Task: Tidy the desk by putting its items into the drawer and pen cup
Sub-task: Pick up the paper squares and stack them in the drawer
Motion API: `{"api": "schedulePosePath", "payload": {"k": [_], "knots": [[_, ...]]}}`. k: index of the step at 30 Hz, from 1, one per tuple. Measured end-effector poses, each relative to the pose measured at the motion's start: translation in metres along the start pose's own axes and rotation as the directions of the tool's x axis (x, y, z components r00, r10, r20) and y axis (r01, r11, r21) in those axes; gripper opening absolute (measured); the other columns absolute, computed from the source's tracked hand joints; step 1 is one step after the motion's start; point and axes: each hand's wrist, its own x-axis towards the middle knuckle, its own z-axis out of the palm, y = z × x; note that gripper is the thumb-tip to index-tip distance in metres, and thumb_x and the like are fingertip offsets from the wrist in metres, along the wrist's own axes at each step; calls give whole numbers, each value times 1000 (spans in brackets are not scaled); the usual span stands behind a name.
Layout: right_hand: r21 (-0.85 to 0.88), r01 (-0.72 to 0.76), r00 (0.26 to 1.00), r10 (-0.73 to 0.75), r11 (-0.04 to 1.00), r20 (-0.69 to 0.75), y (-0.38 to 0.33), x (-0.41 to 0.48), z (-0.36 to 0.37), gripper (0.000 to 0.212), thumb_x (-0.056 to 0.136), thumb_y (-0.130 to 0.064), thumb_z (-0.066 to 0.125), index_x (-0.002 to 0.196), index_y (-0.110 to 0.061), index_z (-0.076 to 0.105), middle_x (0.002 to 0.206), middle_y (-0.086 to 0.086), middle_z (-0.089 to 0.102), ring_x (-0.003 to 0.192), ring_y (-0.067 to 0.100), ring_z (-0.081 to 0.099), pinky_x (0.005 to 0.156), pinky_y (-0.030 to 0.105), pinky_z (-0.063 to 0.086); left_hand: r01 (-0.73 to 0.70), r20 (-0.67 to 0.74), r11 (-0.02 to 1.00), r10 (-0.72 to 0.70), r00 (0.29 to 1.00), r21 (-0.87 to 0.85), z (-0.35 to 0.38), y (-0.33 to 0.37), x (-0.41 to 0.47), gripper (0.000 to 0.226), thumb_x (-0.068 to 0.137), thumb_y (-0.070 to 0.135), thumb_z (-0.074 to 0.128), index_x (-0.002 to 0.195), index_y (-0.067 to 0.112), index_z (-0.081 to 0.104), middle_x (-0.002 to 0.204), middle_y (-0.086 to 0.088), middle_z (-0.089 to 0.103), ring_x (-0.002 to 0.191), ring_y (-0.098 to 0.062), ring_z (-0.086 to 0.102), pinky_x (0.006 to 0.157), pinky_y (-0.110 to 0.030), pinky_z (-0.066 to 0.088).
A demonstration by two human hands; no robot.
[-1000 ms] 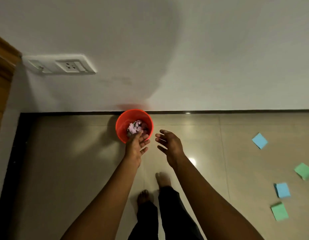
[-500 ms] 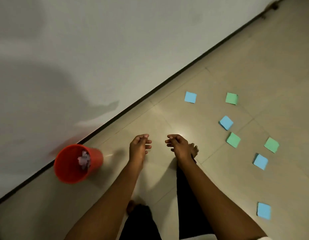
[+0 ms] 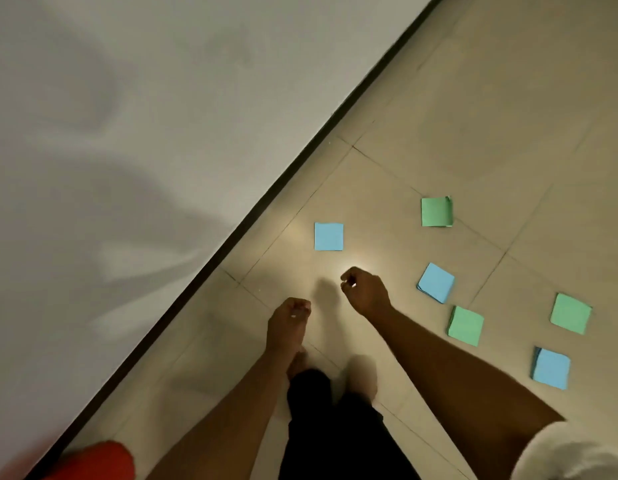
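Six square paper notes lie flat on the tiled floor [image 3: 508, 98], none on a desk and no drawer or pen cup in view: a blue note [image 3: 328, 236] just ahead of the hands, a green note [image 3: 436, 212] beyond it to the right, a second blue note [image 3: 436, 283] beside the right hand, a second green one [image 3: 465, 326] just below that, a third green [image 3: 571, 313] farther right, and a third blue [image 3: 551, 368] nearest the right forearm. Some show more than one layer at the edge, so they may be thin stacks. They look very light, limp and easy to crease, and lying flush on smooth tile they probably resist a straight pinch; lifting a corner or edge with a fingernail, or sliding one until an edge rises, seems the surest hold, and a light grip is enough. The green note at the top has a slightly raised right edge that offers a ready start. The right hand [image 3: 366, 292] hangs above the floor with fingers curled in loosely, holding nothing visible. The left hand [image 3: 288, 320] is likewise loosely curled and seems empty. A red bin [image 3: 99, 460] shows partly at the bottom left by the wall [image 3: 127, 168], well apart from the notes.
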Motion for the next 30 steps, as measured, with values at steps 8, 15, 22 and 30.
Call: {"api": "schedulePosePath", "payload": {"k": [8, 15, 22, 30], "knots": [[-520, 170, 980, -197, 837, 4, 34, 248, 58, 49, 89, -9, 51, 136, -13, 39, 134, 9, 42, 123, 27, 40, 86, 38, 42, -190, -112, 966, 211, 971, 178, 59, -27, 220, 17, 90, 14, 58, 104, 9, 66, 103, -3, 66, 95, -13, 58, 81, -20, 41], [-633, 197, 965, -261, 749, -10, 59, 348, 109, 86, 65, -35, 82, 134, -14, 35, 132, 10, 43, 123, 29, 39, 92, 41, 38, -171, -67, 984, 174, 982, 49, 74, -69, 322, 10, 89, 17, 58, 94, 20, 66, 95, 2, 65, 94, -19, 61, 90, -36, 49], [-432, 176, 984, -164, 885, 66, 67, 331, 93, 42, 84, -23, 65, 123, -14, 55, 125, 10, 56, 118, 29, 49, 92, 36, 39, -33, -43, 992, 28, 999, -118, 63, -65, 302, 12, 85, 17, 63, 90, 28, 64, 99, -1, 65, 96, -21, 59, 77, -30, 44], [337, 107, 893, -240, 935, 380, 52, 193, 1, 8, 80, -9, 72, 87, -10, 68, 75, -1, 60, 68, 2, 55, 67, 15, 43, -45, 352, 981, 111, 930, -190, 54, 16, 205, 46, 81, 26, 73, 123, 19, 56, 115, -5, 65, 103, -25, 64, 80, -33, 56]]}}
